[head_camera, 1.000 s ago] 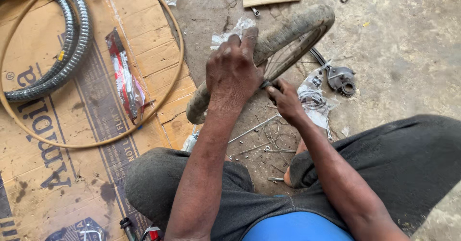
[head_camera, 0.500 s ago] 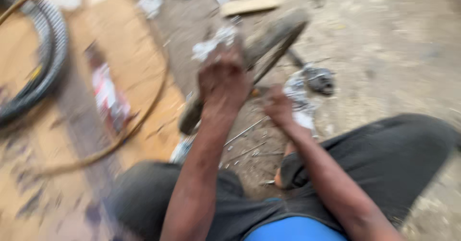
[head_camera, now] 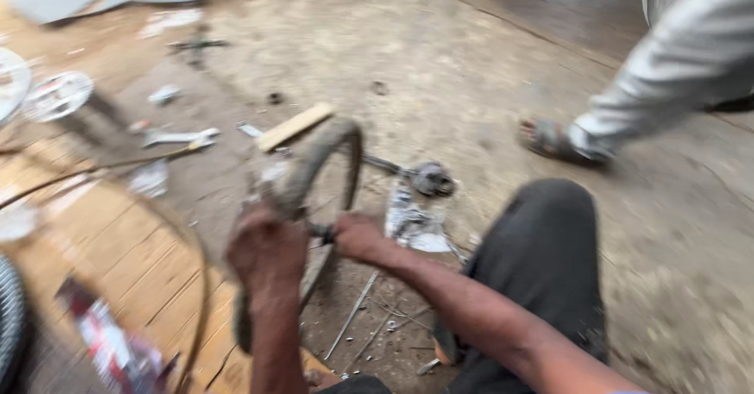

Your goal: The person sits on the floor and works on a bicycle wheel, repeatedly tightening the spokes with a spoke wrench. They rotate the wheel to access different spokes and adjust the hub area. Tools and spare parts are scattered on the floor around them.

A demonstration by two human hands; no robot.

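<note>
A small dusty bicycle wheel with its tyre (head_camera: 326, 154) stands on edge on the ground in front of me. My left hand (head_camera: 265, 246) grips the near side of the tyre from above. My right hand (head_camera: 357, 235) is closed at the wheel's middle, on a small dark part at the hub; what it pinches is blurred. Loose metal spokes (head_camera: 353, 311) lie on the ground under my arms. My knee in dark trousers (head_camera: 542, 245) is at the right.
A thin bare rim hoop (head_camera: 200, 284) lies on flattened cardboard (head_camera: 118, 252) at the left. A wooden stick (head_camera: 294, 127), a wrench (head_camera: 181, 136), a dark metal part (head_camera: 430, 179) and crumpled paper (head_camera: 412, 225) lie around. Another person's sandalled foot (head_camera: 554, 141) stands at the right.
The view has swung up and to the right, bringing in the other person's leg and foot. Both hands stay on the wheel.
</note>
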